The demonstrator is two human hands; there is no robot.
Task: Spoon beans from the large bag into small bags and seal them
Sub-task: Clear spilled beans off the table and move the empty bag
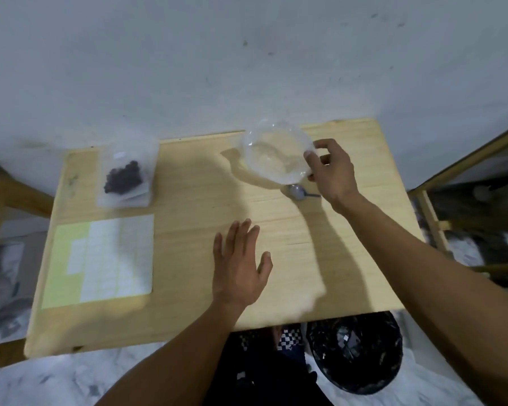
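My right hand (332,171) pinches the right edge of a clear plastic bag (276,153) at the back of the wooden table (188,200); the bag looks empty and is held open. A small spoon (298,192) lies on the table just below the bag, beside my right wrist. My left hand (238,265) hovers flat over the middle of the table with fingers straight, holding nothing. At the back left lies a small clear bag with dark beans (123,178) on top of other clear bags.
A sheet of white labels on pale green backing (100,259) lies at the front left. A wooden frame (440,224) stands to the right of the table and wooden furniture (0,194) to the left. A dark round bin (355,350) sits on the floor under the front edge.
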